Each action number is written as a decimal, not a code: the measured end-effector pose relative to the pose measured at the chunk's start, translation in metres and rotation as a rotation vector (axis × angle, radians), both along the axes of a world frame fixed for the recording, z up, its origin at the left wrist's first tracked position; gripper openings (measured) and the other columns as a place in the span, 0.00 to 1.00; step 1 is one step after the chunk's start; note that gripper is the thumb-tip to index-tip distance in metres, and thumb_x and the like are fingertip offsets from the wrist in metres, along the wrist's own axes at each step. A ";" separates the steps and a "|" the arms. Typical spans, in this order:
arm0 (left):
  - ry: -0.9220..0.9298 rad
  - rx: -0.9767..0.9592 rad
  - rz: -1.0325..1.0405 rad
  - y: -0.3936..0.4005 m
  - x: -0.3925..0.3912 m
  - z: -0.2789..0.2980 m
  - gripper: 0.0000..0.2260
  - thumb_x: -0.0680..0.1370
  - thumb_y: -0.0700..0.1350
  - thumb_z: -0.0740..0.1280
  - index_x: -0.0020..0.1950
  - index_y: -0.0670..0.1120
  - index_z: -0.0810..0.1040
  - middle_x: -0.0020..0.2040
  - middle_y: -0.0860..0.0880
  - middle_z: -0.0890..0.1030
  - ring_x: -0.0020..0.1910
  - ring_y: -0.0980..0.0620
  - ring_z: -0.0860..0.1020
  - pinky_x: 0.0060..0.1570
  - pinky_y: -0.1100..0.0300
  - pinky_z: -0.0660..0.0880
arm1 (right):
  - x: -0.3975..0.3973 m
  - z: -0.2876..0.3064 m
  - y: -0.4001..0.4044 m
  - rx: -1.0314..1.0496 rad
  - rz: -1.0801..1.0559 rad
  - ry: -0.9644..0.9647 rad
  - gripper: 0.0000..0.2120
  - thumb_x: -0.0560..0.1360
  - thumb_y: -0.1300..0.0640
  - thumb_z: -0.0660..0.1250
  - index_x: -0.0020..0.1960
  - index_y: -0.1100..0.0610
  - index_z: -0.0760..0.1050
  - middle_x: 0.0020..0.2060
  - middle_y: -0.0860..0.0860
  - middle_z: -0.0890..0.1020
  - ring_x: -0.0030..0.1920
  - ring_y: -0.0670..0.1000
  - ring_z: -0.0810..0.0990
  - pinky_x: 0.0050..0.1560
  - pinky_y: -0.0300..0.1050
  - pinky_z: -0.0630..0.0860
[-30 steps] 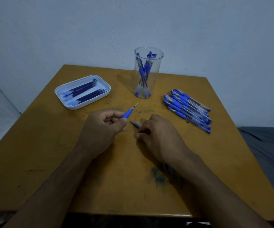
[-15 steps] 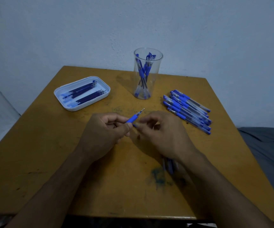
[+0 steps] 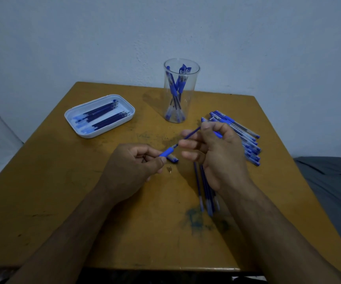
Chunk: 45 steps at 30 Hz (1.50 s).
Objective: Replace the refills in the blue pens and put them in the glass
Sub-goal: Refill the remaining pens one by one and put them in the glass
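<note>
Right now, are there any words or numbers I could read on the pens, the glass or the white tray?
No text can be read anywhere.
Pens in the pile: any print on the barrels is too small and blurred to read.
Pens in the glass: no print can be made out.
Tray of refills: no label shows.
Pen in the hands: no print can be seen.

No writing or label can be read anywhere.

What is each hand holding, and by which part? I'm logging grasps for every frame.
The left hand grips the pen barrel by its blue grip section. The right hand pinches the refill near its far end; the other end is in the barrel.
</note>
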State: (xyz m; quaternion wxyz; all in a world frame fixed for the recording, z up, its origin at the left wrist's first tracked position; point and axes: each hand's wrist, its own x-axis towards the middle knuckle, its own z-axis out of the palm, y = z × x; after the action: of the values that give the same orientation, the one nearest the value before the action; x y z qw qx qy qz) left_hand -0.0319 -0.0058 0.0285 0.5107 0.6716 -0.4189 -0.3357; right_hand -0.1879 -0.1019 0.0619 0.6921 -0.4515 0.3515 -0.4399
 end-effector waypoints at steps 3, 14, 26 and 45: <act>-0.037 0.010 0.003 -0.001 0.000 -0.001 0.02 0.76 0.44 0.74 0.48 0.48 0.85 0.37 0.47 0.85 0.27 0.59 0.76 0.25 0.68 0.70 | -0.003 -0.002 -0.008 0.045 -0.120 -0.055 0.04 0.81 0.67 0.66 0.54 0.61 0.72 0.44 0.62 0.84 0.36 0.52 0.83 0.33 0.43 0.81; -0.069 0.012 0.041 -0.002 0.006 -0.004 0.03 0.76 0.45 0.74 0.48 0.48 0.85 0.37 0.48 0.86 0.28 0.59 0.77 0.28 0.67 0.72 | -0.049 -0.006 -0.028 -0.308 0.028 1.040 0.06 0.76 0.59 0.74 0.41 0.53 0.82 0.30 0.50 0.83 0.26 0.48 0.81 0.29 0.44 0.80; -0.108 0.016 0.024 -0.003 0.005 -0.004 0.02 0.77 0.46 0.74 0.48 0.49 0.85 0.37 0.48 0.86 0.28 0.58 0.77 0.29 0.67 0.73 | -0.044 -0.007 -0.007 -0.489 0.148 1.464 0.12 0.83 0.51 0.63 0.51 0.56 0.83 0.40 0.52 0.85 0.40 0.51 0.83 0.43 0.49 0.83; -0.115 0.006 0.001 -0.003 0.007 -0.005 0.03 0.77 0.46 0.74 0.49 0.50 0.85 0.38 0.48 0.86 0.29 0.57 0.78 0.30 0.67 0.74 | -0.039 -0.014 0.011 -0.568 0.202 1.368 0.23 0.77 0.43 0.70 0.66 0.49 0.64 0.53 0.46 0.70 0.50 0.47 0.74 0.42 0.40 0.74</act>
State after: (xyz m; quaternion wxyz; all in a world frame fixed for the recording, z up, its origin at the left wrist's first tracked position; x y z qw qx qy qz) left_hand -0.0253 -0.0086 0.0235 0.4837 0.6916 -0.4464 -0.2974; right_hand -0.2265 -0.0906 0.0482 0.2129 -0.8158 0.5333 -0.0691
